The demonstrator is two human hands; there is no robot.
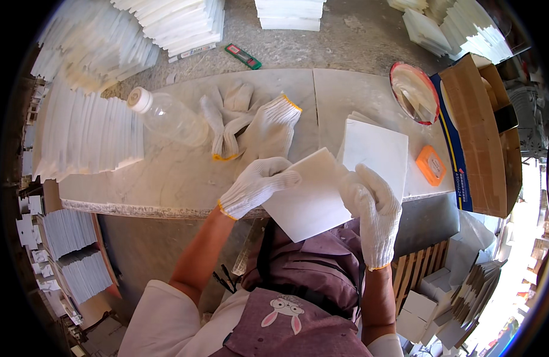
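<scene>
White knit gloves with yellow cuffs cover both hands. My left hand [259, 183] is closed on the left edge of a thin white square sheet [307, 199], thumb over its face. My right hand [374, 211] is at the sheet's right edge, its fingers bent around that side; the fingertips are slightly blurred. The sheet hangs tilted over the near edge of the table, before my apron. Just behind it lies a small pile of similar white sheets [379, 152]. A spare pair of knit gloves [268, 131] rests crumpled on the table beyond my left hand.
A clear plastic bottle [173, 119] lies at the left beside stacked white slabs [90, 134]. To the right are an orange case [431, 165], a red-rimmed round container [414, 89] and an open cardboard box [474, 137]. A green-and-red pack [243, 56] lies behind the marble table [161, 190].
</scene>
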